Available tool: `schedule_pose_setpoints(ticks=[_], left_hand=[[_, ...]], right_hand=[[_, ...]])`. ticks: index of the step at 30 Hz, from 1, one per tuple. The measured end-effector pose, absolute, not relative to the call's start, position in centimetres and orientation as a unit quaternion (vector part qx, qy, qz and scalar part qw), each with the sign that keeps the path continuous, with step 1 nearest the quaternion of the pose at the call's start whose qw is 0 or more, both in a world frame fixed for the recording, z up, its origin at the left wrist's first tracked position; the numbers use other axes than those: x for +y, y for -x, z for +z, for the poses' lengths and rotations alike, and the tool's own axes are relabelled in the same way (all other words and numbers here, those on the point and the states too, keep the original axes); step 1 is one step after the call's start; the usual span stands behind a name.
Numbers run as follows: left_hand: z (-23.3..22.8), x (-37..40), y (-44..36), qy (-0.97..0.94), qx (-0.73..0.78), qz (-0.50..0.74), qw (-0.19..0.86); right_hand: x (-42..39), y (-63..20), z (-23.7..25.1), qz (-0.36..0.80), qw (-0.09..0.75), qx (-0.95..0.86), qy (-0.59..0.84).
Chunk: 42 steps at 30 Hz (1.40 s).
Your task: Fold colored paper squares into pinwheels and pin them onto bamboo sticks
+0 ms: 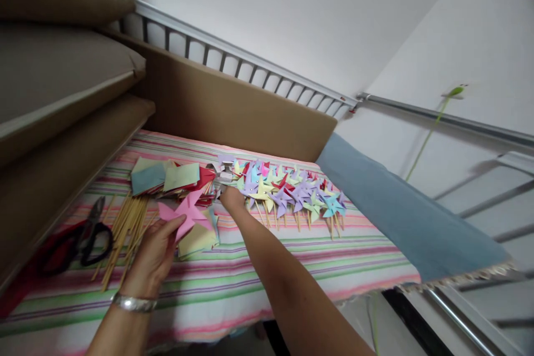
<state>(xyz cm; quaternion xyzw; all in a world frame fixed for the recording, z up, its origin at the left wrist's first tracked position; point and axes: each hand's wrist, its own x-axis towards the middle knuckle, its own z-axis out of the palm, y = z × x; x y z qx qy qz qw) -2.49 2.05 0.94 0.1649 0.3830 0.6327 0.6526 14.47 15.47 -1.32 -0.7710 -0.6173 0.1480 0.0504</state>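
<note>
The left hand [156, 247] pinches a pink, pointy paper pinwheel [189, 214], left of the right hand [231, 199], whose finger grip I cannot tell

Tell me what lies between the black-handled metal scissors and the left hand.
A loose bunch of thin, tan wooden sticks, seen in the head view.

Left grip [157, 246] pinches; right arm [273, 261] extends, right grip [232, 198] perhaps curled.
</note>
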Motion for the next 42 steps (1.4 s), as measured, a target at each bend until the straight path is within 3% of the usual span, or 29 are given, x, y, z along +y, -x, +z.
schedule_pose_setpoints(ticks=[11,21,33,42], left_hand=[[0.9,1.9,2.7,-0.167,0.380,0.645,0.642],[1.4,1.5,2.4,-0.159,0.398,0.637,0.640],[0.8,1.8,2.0,-0.169,0.407,0.628,0.641],[0.6,2.0,1.6,-0.170,0.395,0.627,0.649]], right_hand=[[13.2,-17.3,-2.2,0.191,0.185,-0.614,0.743],[6.6,-20.7,-3.9,0.366,0.142,-0.689,0.609],[3.7,-21.1,-6.4,0.242,0.302,-0.667,0.636],[3.7,-20.8,-6.8,0.216,0.292,-0.712,0.601]])
